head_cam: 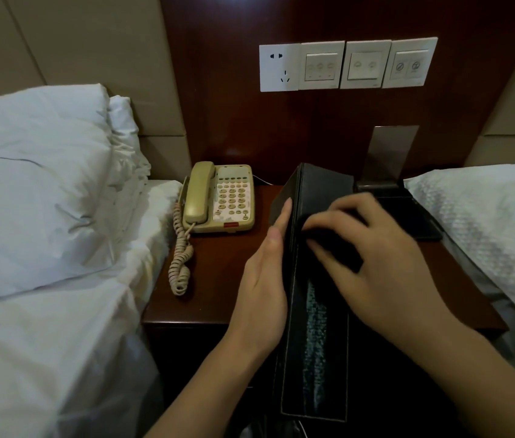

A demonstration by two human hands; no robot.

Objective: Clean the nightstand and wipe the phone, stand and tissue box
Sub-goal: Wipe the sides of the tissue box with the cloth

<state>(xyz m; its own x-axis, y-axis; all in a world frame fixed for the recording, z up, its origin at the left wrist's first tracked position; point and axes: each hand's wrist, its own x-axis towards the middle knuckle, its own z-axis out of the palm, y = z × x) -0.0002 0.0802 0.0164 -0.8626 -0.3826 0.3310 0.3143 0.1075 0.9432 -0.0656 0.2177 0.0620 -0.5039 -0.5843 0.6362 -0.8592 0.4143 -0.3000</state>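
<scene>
Wiping box [313,279] held over nightstand [218,279] | left hand [265,279] flat, bracing its side | right hand [373,248] curled on dark cloth [328,235] | risk: hard rubbing slips box from flat palm onto phone [221,197]

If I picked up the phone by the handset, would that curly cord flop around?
Probably. The curly cord hangs limp over the nightstand edge, so it looks floppy and stretchy. The phone base is likely light plastic, so the cord might drag it.
</scene>
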